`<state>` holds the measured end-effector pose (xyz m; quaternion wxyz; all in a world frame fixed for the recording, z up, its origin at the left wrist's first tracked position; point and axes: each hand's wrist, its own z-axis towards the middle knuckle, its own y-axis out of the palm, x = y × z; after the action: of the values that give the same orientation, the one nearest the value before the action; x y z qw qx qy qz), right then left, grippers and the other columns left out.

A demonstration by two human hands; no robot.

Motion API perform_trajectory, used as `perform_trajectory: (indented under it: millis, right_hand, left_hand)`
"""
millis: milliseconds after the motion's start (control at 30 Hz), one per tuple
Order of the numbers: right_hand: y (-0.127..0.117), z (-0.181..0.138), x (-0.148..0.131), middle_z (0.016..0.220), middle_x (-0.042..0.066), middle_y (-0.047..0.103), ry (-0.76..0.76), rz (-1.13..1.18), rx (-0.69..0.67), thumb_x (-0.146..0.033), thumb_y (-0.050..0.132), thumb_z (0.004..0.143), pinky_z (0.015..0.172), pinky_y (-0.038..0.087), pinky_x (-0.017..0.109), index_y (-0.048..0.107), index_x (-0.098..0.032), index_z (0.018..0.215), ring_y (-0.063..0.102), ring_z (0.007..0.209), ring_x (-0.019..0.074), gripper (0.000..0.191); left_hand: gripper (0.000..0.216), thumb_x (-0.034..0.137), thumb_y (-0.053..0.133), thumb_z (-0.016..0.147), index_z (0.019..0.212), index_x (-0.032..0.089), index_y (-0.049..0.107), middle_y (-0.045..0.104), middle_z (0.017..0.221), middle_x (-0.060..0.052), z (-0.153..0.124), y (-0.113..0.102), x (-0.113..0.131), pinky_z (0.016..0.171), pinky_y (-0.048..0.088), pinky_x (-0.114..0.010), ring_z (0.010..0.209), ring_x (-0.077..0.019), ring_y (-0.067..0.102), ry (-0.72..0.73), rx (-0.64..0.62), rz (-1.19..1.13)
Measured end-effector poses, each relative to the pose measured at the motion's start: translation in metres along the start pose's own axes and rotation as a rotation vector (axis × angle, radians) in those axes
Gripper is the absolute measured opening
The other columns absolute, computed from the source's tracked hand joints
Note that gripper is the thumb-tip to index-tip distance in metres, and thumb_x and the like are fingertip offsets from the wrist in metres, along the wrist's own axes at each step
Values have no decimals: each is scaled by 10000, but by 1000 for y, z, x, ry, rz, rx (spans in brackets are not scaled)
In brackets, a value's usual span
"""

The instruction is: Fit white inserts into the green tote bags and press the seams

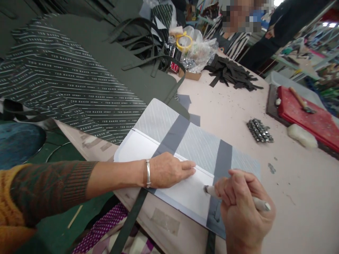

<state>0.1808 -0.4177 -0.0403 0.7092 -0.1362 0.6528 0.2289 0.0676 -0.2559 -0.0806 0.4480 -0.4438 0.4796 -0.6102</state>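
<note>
My left hand (166, 171) lies on a white sheet (182, 197), fingers stretched out and pressing down on it. The sheet rests over a pale grey panel with fine diagonal stripes (201, 141) and two dark grey straps (224, 158) running across it. My right hand (245, 201) is closed round a white marker pen (262, 204). The pen slants, its dark tip close to the sheet's right end beside the right strap; whether it touches is unclear. Dark strap ends (132, 215) hang over the table's near edge.
Dark fabric panels with printed stripes (87, 95) are piled at left. Black strap pieces (231, 72), a plastic bag (197, 49) and a yellow tape roll (184, 41) lie farther back. At right are metal pieces (259, 130) and a hammer (302, 100) on a red board (312, 113). People are beyond.
</note>
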Motion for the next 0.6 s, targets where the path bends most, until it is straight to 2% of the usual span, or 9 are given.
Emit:
perform_trajectory:
  millis: [167, 300, 433, 600]
  right_hand:
    - [9, 18, -5, 408, -117, 287, 72, 234, 142, -284, 554, 912, 406, 329, 222, 598, -193, 759, 266, 342, 54, 184]
    - [2, 41, 12, 416, -121, 277, 190, 455, 257, -317, 531, 924, 425, 349, 206, 536, -202, 735, 233, 345, 54, 222]
    - [-11, 53, 36, 420, -133, 266, 283, 628, 253, -263, 558, 895, 442, 362, 182, 518, -189, 739, 275, 343, 46, 177]
    - [-14, 49, 46, 419, -140, 265, 308, 654, 249, -235, 563, 879, 452, 385, 170, 509, -182, 752, 303, 344, 41, 148]
  left_hand:
    - [360, 168, 417, 952, 1292, 155, 534, 548, 1386, -82, -3, 2, -1, 535, 482, -275, 765, -132, 673, 14, 1, -14]
    - [335, 183, 399, 960, 1263, 165, 542, 596, 1315, -61, -4, 3, -1, 496, 450, -284, 710, -130, 654, -5, 24, -26]
    - [317, 167, 403, 948, 1224, 178, 559, 623, 1265, -56, -4, 1, 0, 430, 386, -295, 669, -128, 635, -22, 20, -29]
    - [315, 163, 400, 950, 1215, 167, 568, 616, 1286, -64, -5, 2, 0, 444, 400, -314, 693, -137, 637, -18, 71, -35]
